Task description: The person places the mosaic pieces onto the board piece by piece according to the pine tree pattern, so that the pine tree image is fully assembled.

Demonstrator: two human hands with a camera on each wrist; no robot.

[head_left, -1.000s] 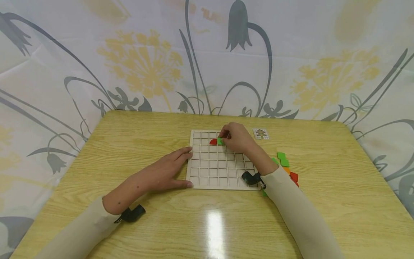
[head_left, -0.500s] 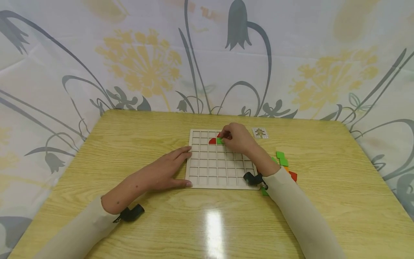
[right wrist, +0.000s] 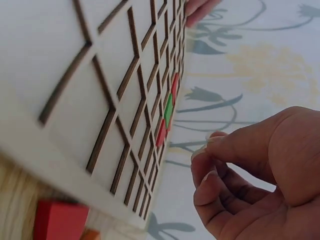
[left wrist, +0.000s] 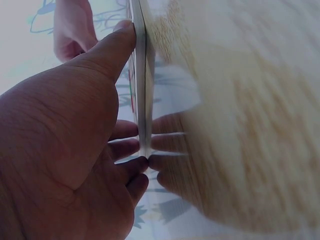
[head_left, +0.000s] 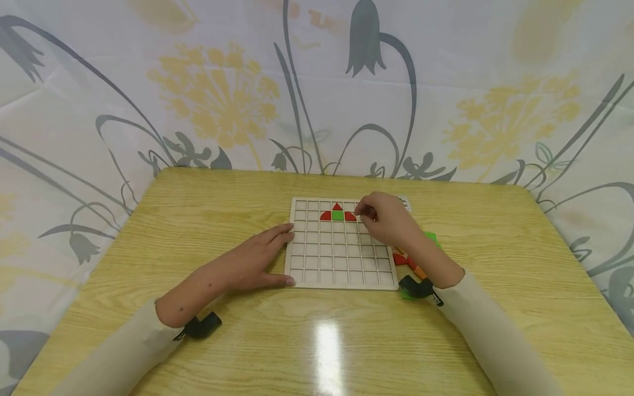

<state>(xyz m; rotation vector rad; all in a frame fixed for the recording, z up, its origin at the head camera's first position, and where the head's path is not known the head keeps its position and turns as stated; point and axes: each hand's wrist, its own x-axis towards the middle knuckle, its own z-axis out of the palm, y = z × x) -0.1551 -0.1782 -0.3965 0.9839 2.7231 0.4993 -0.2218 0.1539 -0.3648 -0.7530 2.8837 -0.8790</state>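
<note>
- My right hand (head_left: 388,218) has moved right, off the green square (head_left: 338,215), fingers pressed together just beside a red piece (head_left: 349,216) on the board (head_left: 342,259).
- My left hand (head_left: 257,259) stays spread against its edge.

Desk (head_left: 257,346): pale yellow-brown wood grain, far corners rounded, surface glossy. A bright white patch of glare (head_left: 329,357) lies on its near middle. Behind and at both sides: white sheet (head_left: 317,71), lightly creased, printed with grey stems (head_left: 411,93) and leaves (head_left: 223,159). A large grey bell-shaped flower (head_left: 364,38) hangs near the top, right of centre; yellow flower heads (head_left: 225,104) show to its left and right.
</note>
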